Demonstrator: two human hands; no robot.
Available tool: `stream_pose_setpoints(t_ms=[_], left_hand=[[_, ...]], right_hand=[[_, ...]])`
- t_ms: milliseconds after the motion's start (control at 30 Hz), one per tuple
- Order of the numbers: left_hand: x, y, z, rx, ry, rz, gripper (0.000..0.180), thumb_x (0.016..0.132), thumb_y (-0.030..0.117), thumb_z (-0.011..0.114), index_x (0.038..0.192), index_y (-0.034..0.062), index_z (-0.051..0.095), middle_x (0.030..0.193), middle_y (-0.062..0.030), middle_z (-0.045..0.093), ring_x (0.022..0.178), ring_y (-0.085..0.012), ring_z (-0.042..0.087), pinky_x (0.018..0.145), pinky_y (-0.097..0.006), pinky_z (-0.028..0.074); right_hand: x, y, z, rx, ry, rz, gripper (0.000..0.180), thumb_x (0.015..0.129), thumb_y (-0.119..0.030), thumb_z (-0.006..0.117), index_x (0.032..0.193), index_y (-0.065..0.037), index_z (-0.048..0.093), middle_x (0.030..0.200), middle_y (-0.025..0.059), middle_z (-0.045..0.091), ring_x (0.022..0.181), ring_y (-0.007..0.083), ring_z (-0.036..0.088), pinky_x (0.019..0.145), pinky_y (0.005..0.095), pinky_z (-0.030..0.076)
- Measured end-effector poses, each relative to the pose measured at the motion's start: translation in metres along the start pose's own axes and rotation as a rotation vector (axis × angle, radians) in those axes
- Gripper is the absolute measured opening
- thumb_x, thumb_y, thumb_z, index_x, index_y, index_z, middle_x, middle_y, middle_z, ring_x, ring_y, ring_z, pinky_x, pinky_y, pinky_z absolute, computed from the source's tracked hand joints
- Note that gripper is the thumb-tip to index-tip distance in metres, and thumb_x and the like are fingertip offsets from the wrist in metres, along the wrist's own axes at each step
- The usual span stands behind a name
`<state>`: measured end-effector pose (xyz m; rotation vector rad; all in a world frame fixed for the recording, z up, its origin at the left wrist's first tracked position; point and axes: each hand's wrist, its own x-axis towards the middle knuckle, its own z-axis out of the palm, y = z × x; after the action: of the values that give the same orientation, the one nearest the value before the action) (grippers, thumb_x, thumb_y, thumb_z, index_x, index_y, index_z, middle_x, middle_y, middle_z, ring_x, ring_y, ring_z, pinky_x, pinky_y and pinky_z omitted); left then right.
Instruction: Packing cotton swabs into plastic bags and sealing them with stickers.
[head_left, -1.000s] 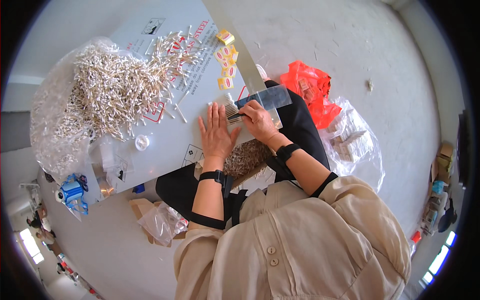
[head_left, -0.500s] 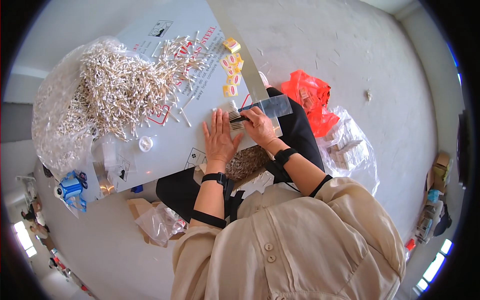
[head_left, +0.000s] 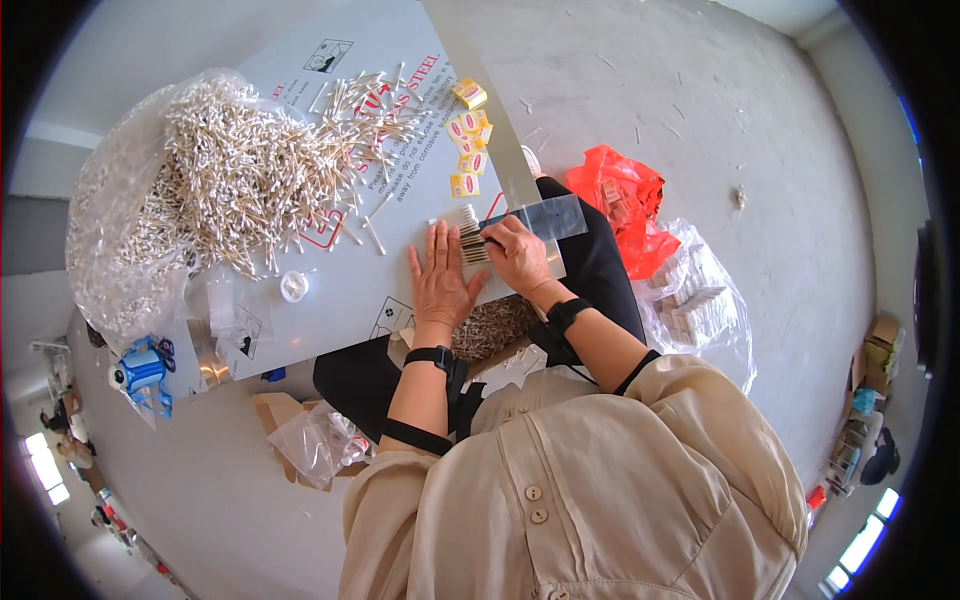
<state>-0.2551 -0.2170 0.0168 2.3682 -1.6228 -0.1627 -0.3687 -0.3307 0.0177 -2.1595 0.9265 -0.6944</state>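
On the table (head_left: 340,290), toward its near right corner, a row of swabs (head_left: 470,222) lay between the hands. The left hand (head_left: 443,278) rested flat, fingers straight, along the row's left side; the right hand (head_left: 519,254), apart from it, pinched a dark tool (head_left: 486,239) at the right side. Doing this well called for a steady left palm, light even pressure, and swabs kept parallel.

On my bench (head_left: 335,312), heaped swabs (head_left: 240,170) lie left — a swab row (head_left: 472,243) sits between my left hand (head_left: 440,285) and right hand (head_left: 517,255), labels (head_left: 468,150) beyond it; to my right, bags (head_left: 695,310) rest on the floor (head_left: 790,250).
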Motion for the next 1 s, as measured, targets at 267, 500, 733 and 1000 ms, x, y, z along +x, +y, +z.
stream_pose_setpoints(t_ms=[267,500,733,1000], left_hand=[[-0.0008,0.0004,-0.0006,0.004,-0.015,-0.013,0.084,0.085,0.053,0.057,0.148,0.0066,0.027,0.156,-0.0113,0.023,0.145,-0.0265,0.018,0.116,-0.054,0.009],[0.0001,-0.0001,-0.0011,-0.009,-0.011,-0.013,0.083,0.085,0.054,0.055,0.148,0.0069,0.028,0.156,-0.0109,0.023,0.145,-0.0258,0.018,0.116,-0.054,0.009],[-0.0001,-0.0011,0.0005,-0.004,-0.011,-0.009,0.082,0.086,0.053,0.055,0.148,0.0068,0.027,0.156,-0.0108,0.023,0.146,-0.0250,0.017,0.116,-0.053,0.008],[0.0005,-0.0008,0.0009,-0.006,-0.024,-0.013,0.082,0.086,0.051,0.056,0.148,0.0062,0.026,0.156,-0.0111,0.022,0.146,-0.0249,0.016,0.116,-0.053,0.009]], right_hand=[[0.0010,0.0007,0.0013,-0.019,0.010,-0.029,0.005,0.078,-0.012,0.064,0.082,-0.011,0.066,0.082,0.0063,0.060,0.078,0.0290,0.063,0.065,0.0401,0.052],[0.0020,0.0014,0.0022,-0.031,0.004,-0.021,0.003,0.079,-0.013,0.063,0.081,-0.012,0.066,0.083,0.0058,0.060,0.078,0.0289,0.063,0.065,0.0401,0.052],[0.0038,-0.0005,0.0005,0.007,-0.013,0.007,0.016,0.078,-0.013,0.063,0.093,-0.013,0.066,0.086,0.0071,0.061,0.079,0.0303,0.063,0.066,0.0409,0.052],[0.0085,-0.0009,0.0015,-0.074,-0.042,0.019,0.024,0.079,-0.014,0.064,0.103,-0.014,0.067,0.086,0.0079,0.062,0.077,0.0299,0.064,0.066,0.0393,0.051]])
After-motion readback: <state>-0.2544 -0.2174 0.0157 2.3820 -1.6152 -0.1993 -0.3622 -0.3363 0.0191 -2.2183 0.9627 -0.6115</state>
